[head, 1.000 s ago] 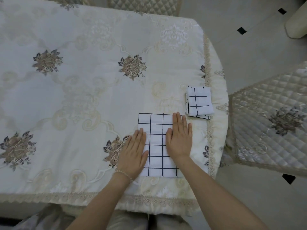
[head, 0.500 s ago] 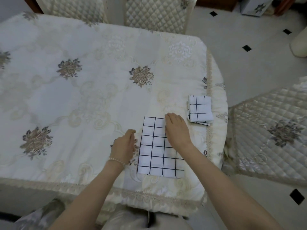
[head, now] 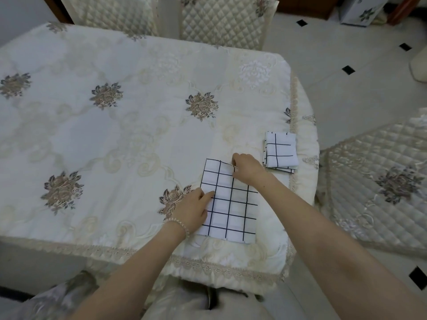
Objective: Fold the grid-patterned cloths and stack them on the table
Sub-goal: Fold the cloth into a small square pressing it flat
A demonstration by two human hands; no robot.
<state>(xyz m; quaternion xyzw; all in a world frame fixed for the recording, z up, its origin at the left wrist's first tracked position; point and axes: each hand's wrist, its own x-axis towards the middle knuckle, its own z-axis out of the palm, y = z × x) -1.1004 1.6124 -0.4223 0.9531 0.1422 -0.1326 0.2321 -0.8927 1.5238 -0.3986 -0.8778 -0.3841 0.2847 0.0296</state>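
A white cloth with a black grid [head: 231, 204] lies folded into a long rectangle near the table's front right corner. My right hand [head: 248, 168] pinches its far right corner, which is slightly raised. My left hand [head: 193, 209] rests on the cloth's left edge around the middle, fingers pressing on it. A small folded stack of grid cloths [head: 280, 151] sits just right of my right hand, close to the table's right edge.
The table [head: 115, 135] wears a cream embroidered cover with flower motifs. Quilted chairs stand at the far side [head: 221, 19] and at the right [head: 381, 181]. The tiled floor [head: 346, 88] lies beyond the right edge.
Both hands have lifted from lying flat on the cloth. My right hand has slid up to the far corner and pinched it; my left hand has moved to the left edge.
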